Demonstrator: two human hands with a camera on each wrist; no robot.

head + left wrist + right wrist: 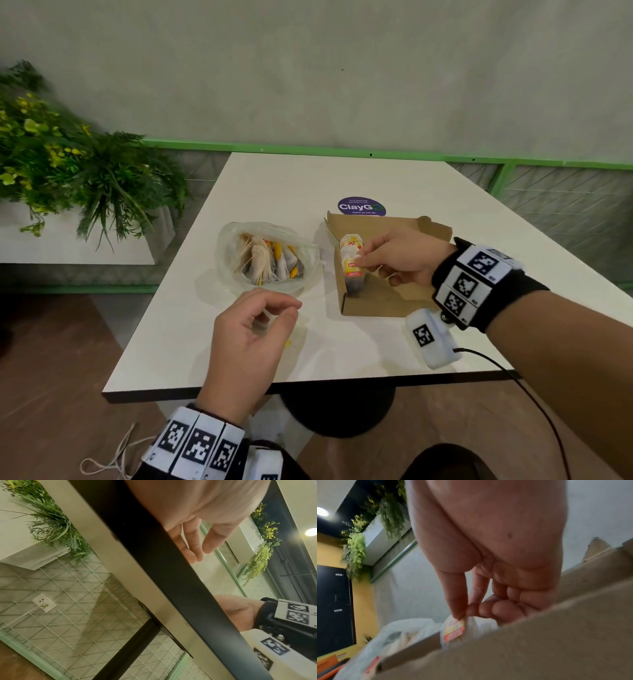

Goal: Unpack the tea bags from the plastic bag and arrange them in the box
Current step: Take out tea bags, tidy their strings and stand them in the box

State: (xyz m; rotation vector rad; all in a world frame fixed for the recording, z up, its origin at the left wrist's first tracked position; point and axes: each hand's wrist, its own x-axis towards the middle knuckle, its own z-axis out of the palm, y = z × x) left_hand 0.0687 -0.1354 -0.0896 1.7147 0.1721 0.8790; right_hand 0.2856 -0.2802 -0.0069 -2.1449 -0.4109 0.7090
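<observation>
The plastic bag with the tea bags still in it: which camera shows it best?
The head view: the whole plastic bag lies open on the table, tea bags visible inside. The right wrist view catches only a blurred edge of it beyond the box. The left wrist view misses it.

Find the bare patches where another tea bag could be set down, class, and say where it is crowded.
Free: the cardboard box floor right of its tea bags, under the right hand; bare table behind the plastic bag. Crowded: the box's left wall.

Clear plastic bag (267, 257) of tea bags (270, 262) lies just beside open cardboard box (383, 301) holding two upright.
</observation>
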